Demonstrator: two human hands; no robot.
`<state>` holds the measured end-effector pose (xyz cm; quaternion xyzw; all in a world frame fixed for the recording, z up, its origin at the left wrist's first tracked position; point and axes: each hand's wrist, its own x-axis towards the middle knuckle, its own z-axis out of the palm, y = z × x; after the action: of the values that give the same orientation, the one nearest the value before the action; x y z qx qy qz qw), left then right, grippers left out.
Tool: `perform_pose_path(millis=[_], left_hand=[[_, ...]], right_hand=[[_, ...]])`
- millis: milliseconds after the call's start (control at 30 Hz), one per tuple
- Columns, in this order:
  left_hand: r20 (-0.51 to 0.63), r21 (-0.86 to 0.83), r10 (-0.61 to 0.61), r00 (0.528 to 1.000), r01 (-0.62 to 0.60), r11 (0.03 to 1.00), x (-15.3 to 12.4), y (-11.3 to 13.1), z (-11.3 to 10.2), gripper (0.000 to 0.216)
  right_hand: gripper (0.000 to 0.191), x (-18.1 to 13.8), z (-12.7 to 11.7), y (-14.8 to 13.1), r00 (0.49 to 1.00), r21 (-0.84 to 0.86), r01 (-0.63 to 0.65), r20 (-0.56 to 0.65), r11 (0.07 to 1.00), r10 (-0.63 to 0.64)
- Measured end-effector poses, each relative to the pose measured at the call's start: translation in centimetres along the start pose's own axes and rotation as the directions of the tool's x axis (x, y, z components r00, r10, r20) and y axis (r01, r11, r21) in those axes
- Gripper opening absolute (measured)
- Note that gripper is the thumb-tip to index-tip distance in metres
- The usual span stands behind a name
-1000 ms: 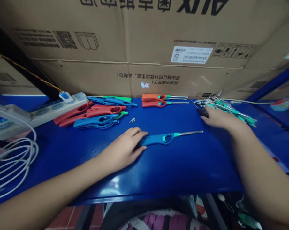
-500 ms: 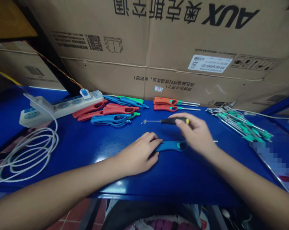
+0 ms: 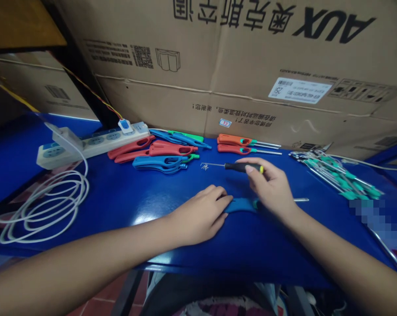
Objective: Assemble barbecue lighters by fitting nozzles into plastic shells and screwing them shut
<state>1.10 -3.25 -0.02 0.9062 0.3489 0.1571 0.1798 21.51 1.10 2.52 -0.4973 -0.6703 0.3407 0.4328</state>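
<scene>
A blue long-nosed lighter (image 3: 241, 205) lies on the blue table (image 3: 119, 197), its metal tube pointing right. My left hand (image 3: 201, 217) rests on its handle end, fingers curled over it. My right hand (image 3: 273, 188) hovers over the lighter's middle and pinches a small black-handled screwdriver (image 3: 239, 167) with a yellow cap. The screwdriver's thin shaft points left toward a tiny metal spring (image 3: 204, 166) on the table.
Red, blue and green lighter shells (image 3: 159, 153) are piled at the back left, two orange lighters (image 3: 241, 145) behind the hands, teal inner parts (image 3: 336, 175) at right. A power strip (image 3: 93, 142) and coiled white cable (image 3: 43, 206) lie left. Cardboard boxes (image 3: 251, 66) wall the back.
My right hand came from the parts pile at the right with the screwdriver and now holds it over the blue lighter. The left hand stayed on the lighter's handle.
</scene>
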Motion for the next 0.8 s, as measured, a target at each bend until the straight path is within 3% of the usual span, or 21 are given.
perform_pose_path(millis=[133,367,600,700,800], left_hand=[[-0.023,-0.083,0.011,1.0,-0.012,0.996,0.1,-0.3,0.1,0.038],[-0.062,-0.23,0.034,0.997,-0.048,0.972,0.3,-1.0,0.8,0.041],[-0.158,-0.368,-0.085,0.984,0.021,0.929,0.6,-0.7,0.8,0.05],[-0.18,-0.351,-0.086,0.98,0.018,0.936,0.7,-0.8,0.4,0.048],[-0.137,-0.262,-0.016,0.99,-0.02,0.965,0.8,-1.1,0.4,0.046]], right_hand=[[0.015,1.0,-1.4,-1.3,0.986,0.372,-0.072,-0.113,0.926,0.122],[0.031,2.1,-3.2,-0.1,0.967,0.633,-0.11,-0.11,0.766,0.23],[0.044,1.2,-2.4,1.0,0.972,0.684,-0.205,0.058,0.7,0.228],[0.048,1.0,-2.1,1.0,0.974,0.698,-0.18,0.026,0.693,0.226],[0.048,1.0,-2.3,0.8,0.979,0.646,-0.119,-0.052,0.754,0.199]])
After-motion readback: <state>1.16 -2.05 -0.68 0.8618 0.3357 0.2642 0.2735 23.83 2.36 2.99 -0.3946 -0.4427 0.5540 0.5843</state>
